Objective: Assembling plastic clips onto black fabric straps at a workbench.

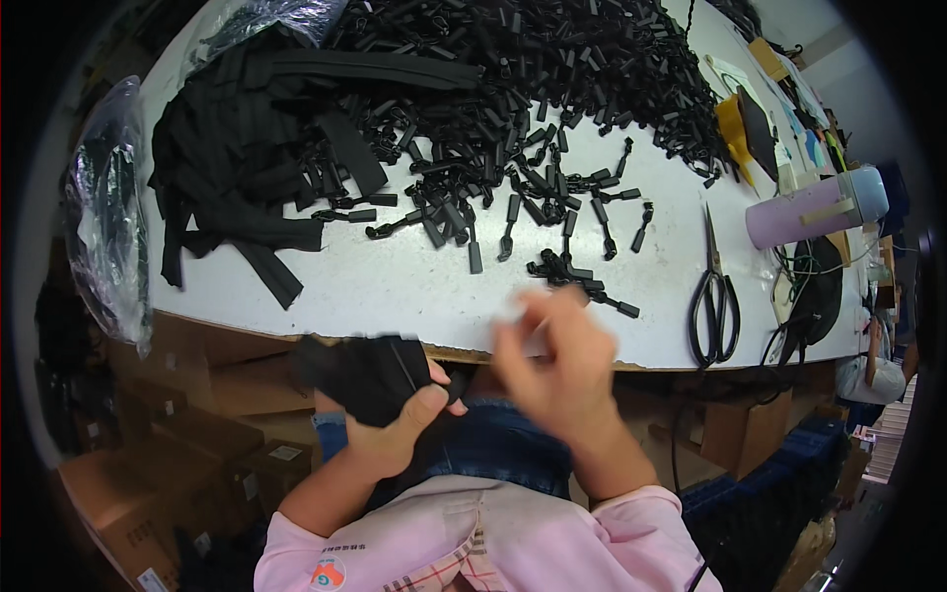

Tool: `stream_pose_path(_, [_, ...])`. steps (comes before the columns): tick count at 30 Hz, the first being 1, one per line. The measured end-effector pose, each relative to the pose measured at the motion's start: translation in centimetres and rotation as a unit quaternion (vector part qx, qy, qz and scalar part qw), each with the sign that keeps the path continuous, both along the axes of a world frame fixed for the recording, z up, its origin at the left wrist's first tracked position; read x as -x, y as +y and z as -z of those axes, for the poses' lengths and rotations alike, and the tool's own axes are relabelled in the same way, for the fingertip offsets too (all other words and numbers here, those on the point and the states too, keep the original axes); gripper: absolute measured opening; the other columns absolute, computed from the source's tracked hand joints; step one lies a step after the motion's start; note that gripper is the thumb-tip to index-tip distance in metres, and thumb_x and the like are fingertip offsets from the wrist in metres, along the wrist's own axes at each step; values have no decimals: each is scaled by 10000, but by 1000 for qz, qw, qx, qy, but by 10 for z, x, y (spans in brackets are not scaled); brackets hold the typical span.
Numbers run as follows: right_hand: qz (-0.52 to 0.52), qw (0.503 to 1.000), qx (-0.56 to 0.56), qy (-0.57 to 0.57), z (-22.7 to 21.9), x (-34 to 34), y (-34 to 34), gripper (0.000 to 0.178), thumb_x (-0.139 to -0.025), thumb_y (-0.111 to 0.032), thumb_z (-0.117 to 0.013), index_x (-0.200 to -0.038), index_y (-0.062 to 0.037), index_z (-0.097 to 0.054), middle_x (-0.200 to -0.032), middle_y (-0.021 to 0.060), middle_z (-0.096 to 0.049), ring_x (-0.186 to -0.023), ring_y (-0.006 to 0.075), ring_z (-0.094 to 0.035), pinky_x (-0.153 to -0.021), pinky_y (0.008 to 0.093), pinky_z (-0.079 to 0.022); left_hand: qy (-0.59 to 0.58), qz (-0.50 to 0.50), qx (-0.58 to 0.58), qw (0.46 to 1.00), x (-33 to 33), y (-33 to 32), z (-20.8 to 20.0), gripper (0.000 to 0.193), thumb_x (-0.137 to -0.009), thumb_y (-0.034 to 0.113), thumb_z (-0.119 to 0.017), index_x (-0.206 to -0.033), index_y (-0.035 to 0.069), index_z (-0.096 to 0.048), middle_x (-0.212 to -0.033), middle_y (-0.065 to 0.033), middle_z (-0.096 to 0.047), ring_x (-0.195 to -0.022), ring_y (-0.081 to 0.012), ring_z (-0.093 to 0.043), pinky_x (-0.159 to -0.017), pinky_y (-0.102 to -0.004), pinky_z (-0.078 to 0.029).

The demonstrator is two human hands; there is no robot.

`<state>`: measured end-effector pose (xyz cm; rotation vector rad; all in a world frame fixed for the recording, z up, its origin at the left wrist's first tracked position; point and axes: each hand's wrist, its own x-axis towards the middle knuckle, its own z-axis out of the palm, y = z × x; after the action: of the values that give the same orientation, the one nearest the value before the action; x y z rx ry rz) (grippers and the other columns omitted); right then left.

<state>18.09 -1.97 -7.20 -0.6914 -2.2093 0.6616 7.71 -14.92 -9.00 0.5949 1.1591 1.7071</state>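
Note:
My left hand point(412, 416) is closed on a piece of black fabric point(370, 373), thumb on top, in front of the table's near edge. The cloth spreads out to the left of the fingers. Up over the table edge, my right hand point(557, 360) is bent at the fingers and smeared by motion, so whether it holds anything cannot be made out. Just beyond it lies a small cluster of black pieces point(567, 271), each with a rectangular tab and a looped or hooked end. Many more of these pieces form a large heap point(552, 59) at the back.
Black fabric strips point(227, 138) are piled at the left of the white table point(395, 286). A clear plastic bag point(109, 217) hangs there. Toward the right lie black-handled scissors point(714, 306) and a lilac bottle point(814, 209). Cardboard boxes point(138, 493) stand below.

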Motion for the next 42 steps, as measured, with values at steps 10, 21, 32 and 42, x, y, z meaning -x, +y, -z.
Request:
stream_pose_path(10, [50,999,-14,-8,-5,-2,43,120,-651,36,-560,-758,-19,-556,-740,91,-518,-596,197,-511,-481,267,-423,1,-51,67,996,2,8,-4,160,-744,51,-573,-885,-3,-520,-790,-32,-531,-709,-79,-492,-637,-213,-406])
stream_pose_path(21, [-211,958,164,105,-6,4,-4,184,-616,104,-577,-777,15,-573,-738,94,-539,-608,136,-510,-503,201,-403,96,-103,14,990,-2,14,-6,121,-732,-17,-565,-851,-10,-547,-807,-35,-540,-714,-85,-495,-629,-205,-403])
stream_pose_path(32, [-227,969,60,82,1,7,-3,208,-610,96,-595,-801,18,-581,-737,99,-532,-565,124,-502,-470,199,-401,149,-106,3,983,-1,13,2,158,-727,-33,-565,-883,-14,-552,-835,-34,-557,-762,-81,-520,-663,-201,-424])
stream_pose_path(42, [-162,921,310,173,14,4,-28,114,-689,41,-589,-794,24,-548,-701,45,-524,-515,49,-437,-448,163,-347,180,-118,-15,976,-4,6,-1,203,-735,-23,-560,-936,-10,-533,-891,-49,-553,-807,-92,-509,-721,-216,-408])
